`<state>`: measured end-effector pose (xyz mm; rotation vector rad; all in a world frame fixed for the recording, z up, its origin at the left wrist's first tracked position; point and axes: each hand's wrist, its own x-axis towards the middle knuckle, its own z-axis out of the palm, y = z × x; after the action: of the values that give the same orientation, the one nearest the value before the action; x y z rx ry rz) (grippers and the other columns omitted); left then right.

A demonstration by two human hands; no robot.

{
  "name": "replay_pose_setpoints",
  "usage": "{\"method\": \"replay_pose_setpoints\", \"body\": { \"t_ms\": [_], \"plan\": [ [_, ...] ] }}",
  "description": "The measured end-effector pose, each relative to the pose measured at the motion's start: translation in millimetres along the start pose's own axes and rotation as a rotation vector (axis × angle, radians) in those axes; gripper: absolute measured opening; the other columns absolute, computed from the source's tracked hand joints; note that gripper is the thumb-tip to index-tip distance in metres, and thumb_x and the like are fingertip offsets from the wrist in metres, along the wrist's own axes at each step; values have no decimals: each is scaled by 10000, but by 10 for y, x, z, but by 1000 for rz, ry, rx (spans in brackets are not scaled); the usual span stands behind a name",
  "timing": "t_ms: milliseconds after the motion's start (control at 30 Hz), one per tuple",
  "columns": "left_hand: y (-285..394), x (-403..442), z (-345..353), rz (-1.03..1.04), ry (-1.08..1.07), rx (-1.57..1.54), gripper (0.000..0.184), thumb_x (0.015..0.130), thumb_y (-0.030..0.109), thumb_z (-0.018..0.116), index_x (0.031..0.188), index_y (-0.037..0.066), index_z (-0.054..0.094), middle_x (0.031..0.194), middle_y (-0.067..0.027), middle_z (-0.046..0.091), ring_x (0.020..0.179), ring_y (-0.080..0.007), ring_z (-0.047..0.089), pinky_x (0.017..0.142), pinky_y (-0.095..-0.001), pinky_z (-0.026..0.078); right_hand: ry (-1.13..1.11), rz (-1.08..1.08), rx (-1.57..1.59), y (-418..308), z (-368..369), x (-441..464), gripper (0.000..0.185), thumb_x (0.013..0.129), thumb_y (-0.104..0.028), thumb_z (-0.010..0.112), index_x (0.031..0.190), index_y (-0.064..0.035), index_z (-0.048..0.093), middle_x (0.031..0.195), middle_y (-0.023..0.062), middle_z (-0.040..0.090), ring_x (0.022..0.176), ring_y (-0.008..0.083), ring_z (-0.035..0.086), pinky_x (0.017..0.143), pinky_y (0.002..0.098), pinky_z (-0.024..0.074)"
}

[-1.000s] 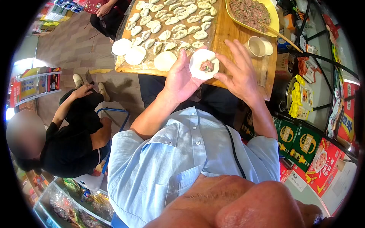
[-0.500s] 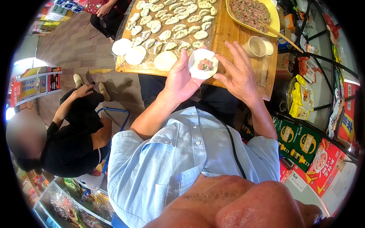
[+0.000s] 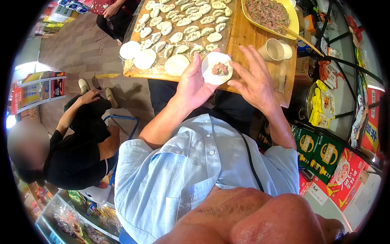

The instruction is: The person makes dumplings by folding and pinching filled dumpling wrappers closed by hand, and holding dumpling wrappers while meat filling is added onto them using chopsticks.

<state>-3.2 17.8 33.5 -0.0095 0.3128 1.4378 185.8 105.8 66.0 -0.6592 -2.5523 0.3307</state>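
Note:
A round dumpling wrapper (image 3: 208,73) with a lump of meat filling (image 3: 219,69) at its middle rests on the fingers of my left hand (image 3: 191,86), the thumb along its near left side. My right hand (image 3: 256,81) is at the wrapper's right edge, its fingers spread; the index fingertip appears to touch the rim. Beyond my hands, rows of folded dumplings (image 3: 192,36) lie on a plastic-covered part of the table. Three flat wrappers, one of them a nearby wrapper (image 3: 176,65), lie along its near left edge.
A yellow tray (image 3: 295,20) of minced filling stands at the table's (image 3: 239,36) far right, with chopsticks (image 3: 302,39) sticking out. Paper cups (image 3: 273,49) stand below it. Shelves and boxes (image 3: 319,152) line the right. One person (image 3: 77,158) sits at left, another (image 3: 109,24) beyond.
Almost nothing differs. Both hands and the filled wrapper stay in place, with only a very slight shift of my right fingers at the wrapper's edge.

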Motion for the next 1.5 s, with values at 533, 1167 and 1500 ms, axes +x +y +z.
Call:
{"method": "replay_pose_setpoints", "body": {
  "t_ms": [533,1167,1500],
  "plan": [
    [14,32,-20,9,-43,-101,624,1033,535,397,1426,52,430,1418,-167,523,1321,-300,508,1130,-464,402,-4,-20,-19,-80,43,-127,516,821,-416,742,1201,-74,675,1421,217,479,1339,438,426,1074,514,405],
    [-23,54,-13,29,-18,-113,713,993,540,494,1478,31,376,1519,-217,405,1418,-345,397,1171,-465,352,181,149,-372,433,-172,-178,492,873,-481,686,1154,-76,696,1397,196,519,1296,436,469,1054,519,409],
    [-46,64,-14,24,-14,-109,708,979,540,519,1466,44,383,1530,-237,372,1424,-410,364,1173,-546,330,83,251,-528,917,-162,-241,516,813,-460,752,1144,-64,724,1431,176,493,1326,421,411,1096,543,299]
  ]
}}
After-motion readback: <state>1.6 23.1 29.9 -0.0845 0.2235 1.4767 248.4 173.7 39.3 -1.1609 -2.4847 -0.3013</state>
